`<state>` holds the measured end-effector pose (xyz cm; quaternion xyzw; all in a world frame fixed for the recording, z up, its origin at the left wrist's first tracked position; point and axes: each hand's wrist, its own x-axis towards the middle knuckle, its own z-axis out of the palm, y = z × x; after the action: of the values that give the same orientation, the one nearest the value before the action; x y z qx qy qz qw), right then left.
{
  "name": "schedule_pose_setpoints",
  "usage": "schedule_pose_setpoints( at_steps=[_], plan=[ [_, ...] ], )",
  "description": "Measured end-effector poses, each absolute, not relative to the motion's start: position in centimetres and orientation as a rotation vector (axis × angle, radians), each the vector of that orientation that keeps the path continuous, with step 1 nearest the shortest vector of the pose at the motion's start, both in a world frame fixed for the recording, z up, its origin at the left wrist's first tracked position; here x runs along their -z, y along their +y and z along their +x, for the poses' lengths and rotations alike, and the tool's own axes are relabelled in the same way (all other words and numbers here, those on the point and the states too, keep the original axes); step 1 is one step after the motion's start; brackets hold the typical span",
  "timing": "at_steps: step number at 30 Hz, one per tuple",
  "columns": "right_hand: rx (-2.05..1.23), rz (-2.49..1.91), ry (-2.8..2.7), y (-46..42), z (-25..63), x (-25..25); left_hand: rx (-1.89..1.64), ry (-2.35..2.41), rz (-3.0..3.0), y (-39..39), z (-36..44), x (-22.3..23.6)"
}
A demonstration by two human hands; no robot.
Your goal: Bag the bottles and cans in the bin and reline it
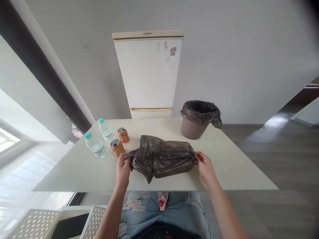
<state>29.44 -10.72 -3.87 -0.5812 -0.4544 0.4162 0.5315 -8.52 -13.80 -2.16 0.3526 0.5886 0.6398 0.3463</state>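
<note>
A dark, filled plastic bag (161, 157) lies on its side on the white table (229, 166). My left hand (123, 167) pinches the bunched mouth of the bag at its left end, fingers closed on the plastic. My right hand (204, 164) rests against the bag's right end, fingers curled on it. Two orange drink cans (123, 135) and two water bottles with teal caps (96, 146) stand just left of the bag.
A brown bin lined with a dark bag (199, 119) stands at the table's back right. A white fridge (149, 73) is against the wall behind. White perforated chairs (37, 224) sit at lower left. Grey floor lies to the right.
</note>
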Motion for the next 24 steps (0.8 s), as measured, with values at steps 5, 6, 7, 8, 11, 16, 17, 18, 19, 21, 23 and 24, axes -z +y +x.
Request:
schedule_pose_setpoints(
  at_steps=[5, 6, 7, 8, 11, 16, 17, 18, 19, 21, 23, 24],
  plan=[
    [-1.021, -1.424, -0.973, -10.9, 29.7, 3.9, -1.689, 1.663, 0.936, -14.8, -9.5, 3.2],
    [-1.052, -1.439, -0.946, -11.0, 29.5, 3.8, -1.69, 1.725, 0.972, -15.2, -9.3, 3.2],
    [-1.083, -1.449, -0.941, -11.2, 29.3, 3.7, -1.69, 1.806, 1.014, -15.6, -9.1, 3.0],
    [-1.11, -1.454, -0.965, -11.3, 29.0, 3.6, -1.691, 1.89, 1.06, -16.0, -8.8, 2.6],
    [-1.156, -1.447, -1.135, -11.5, 28.2, 3.8, -1.662, 2.004, 1.226, -17.3, -7.6, 1.1],
    [-1.217, -1.425, -1.452, -11.8, 27.2, 3.8, -1.236, 1.807, 1.513, -17.7, -5.7, 0.6],
    [-1.207, -1.418, -1.463, -11.9, 27.1, 3.7, -1.197, 1.824, 1.537, -17.6, -5.7, 0.9],
    [-1.18, -1.414, -1.437, -11.9, 27.2, 3.6, -1.192, 1.861, 1.548, -17.4, -5.7, 1.3],
    [-1.136, -1.414, -1.379, -12.0, 27.5, 3.4, -1.213, 1.903, 1.552, -17.2, -6.0, 1.7],
    [-1.04, -1.409, -1.233, -11.9, 28.2, 3.1, -1.277, 1.961, 1.547, -17.0, -6.8, 2.3],
    [-0.988, -1.394, -1.127, -11.6, 29.1, 3.0, -1.302, 1.969, 1.556, -16.8, -8.0, 2.7],
    [-0.982, -1.391, -1.095, -11.4, 29.7, 3.1, -1.295, 1.97, 1.564, -16.7, -8.6, 2.8]
  ],
)
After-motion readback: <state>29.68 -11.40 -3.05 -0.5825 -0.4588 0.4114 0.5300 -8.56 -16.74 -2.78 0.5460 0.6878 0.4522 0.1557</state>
